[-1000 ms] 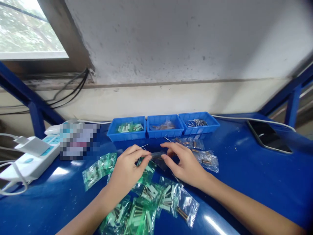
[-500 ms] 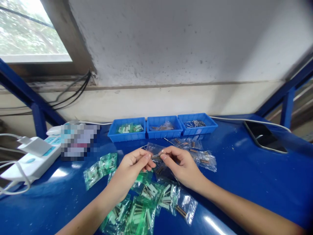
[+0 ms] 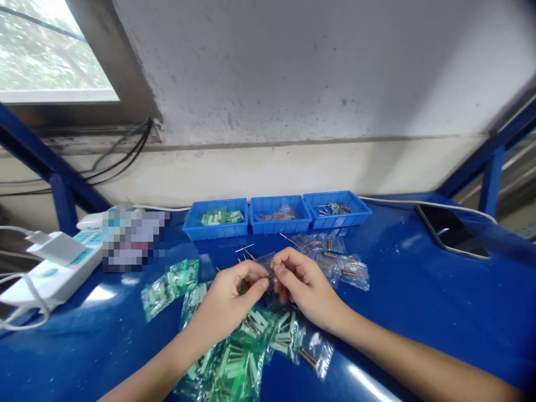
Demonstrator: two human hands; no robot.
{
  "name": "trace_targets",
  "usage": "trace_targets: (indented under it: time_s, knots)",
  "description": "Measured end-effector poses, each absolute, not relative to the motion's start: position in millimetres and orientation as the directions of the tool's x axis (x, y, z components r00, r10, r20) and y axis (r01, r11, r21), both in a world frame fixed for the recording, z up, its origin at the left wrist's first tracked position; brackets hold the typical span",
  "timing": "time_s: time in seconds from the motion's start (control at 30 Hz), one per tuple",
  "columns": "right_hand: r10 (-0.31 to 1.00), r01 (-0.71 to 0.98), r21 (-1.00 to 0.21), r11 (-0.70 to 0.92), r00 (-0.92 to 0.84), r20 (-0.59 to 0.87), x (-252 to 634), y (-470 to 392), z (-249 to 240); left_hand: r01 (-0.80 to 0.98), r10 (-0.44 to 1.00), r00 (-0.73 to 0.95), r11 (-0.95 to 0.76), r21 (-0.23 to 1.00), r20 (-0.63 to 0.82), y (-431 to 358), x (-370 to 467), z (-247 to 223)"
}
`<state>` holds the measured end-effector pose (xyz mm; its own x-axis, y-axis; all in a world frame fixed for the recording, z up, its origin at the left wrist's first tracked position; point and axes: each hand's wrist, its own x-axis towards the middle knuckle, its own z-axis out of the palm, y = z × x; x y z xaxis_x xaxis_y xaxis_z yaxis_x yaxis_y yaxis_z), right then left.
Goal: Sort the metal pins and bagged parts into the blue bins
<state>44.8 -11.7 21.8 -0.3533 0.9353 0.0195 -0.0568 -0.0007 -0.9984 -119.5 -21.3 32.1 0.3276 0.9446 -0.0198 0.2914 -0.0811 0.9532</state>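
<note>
Between my two hands is a small clear plastic bag (image 3: 265,260), pinched from both sides and partly covered by the fingers. My left hand (image 3: 238,287) is closed on its left side, thumb against the fingers. On the other side, my right hand (image 3: 304,282) grips the bag with thumb and forefinger; what lies inside is mostly hidden. Below the hands are green-tinted bags (image 3: 237,368) holding white strips and metal pins. Clear bags with copper-coloured pins (image 3: 349,273) lie to the right. Several thin metal pins (image 3: 244,247) lie loose just beyond my left hand.
Three blue bins stand along the wall: one with green bags (image 3: 188,226), one with clear bags (image 3: 281,225), one with metal pins (image 3: 341,220). A white power strip (image 3: 46,285) with cables is at left. A phone (image 3: 452,231) lies at right.
My hands have drawn closer together, the left moving slightly right and down. The bag between them is more covered, and more loose pins show behind my left hand.
</note>
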Motion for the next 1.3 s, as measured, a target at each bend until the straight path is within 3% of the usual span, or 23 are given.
trace_targets:
  time_s: [0.37,0.63,0.73,0.83,0.93,1.07,1.17,1.3]
  knots:
    - [0.919,-0.017,-0.996,0.082,-0.385,0.082,41.5,-16.3,19.9,0.378,0.958,0.286,-0.105,0.920,-0.008,-22.7,-118.8,34.0]
    - [0.923,0.077,-0.978,0.192,-0.354,0.154,45.5,-13.0,16.4,0.327,0.955,0.296,-0.133,0.936,0.032,-19.0,-124.5,32.3]
    - [0.910,0.158,-0.914,0.374,-0.253,0.329,50.8,-9.6,17.9,0.254,0.975,0.221,-0.030,0.967,-0.028,-15.9,-129.2,29.9]
    - [0.754,0.241,-0.715,0.656,-0.244,0.610,56.1,-8.1,18.8,0.059,0.960,0.216,0.170,0.984,-0.179,-15.4,-131.3,30.0]
    - [0.646,0.222,-0.608,0.762,-0.315,0.695,58.1,-8.6,17.7,-0.034,0.940,0.293,0.191,0.981,-0.173,-16.9,-129.8,32.4]
    - [0.696,0.240,-0.662,0.710,-0.385,0.607,56.7,-9.5,16.3,0.093,0.969,0.244,0.020,0.995,-0.043,-16.5,-128.6,32.6]
    - [0.815,0.288,-0.777,0.559,-0.362,0.452,55.5,-8.9,19.4,0.234,0.979,0.184,-0.133,0.963,0.090,-15.2,-130.8,30.1]
    - [0.904,0.207,-0.919,0.335,-0.346,0.251,53.5,-7.6,25.9,0.461,0.903,0.213,-0.429,0.777,0.373,-17.8,-132.5,28.6]
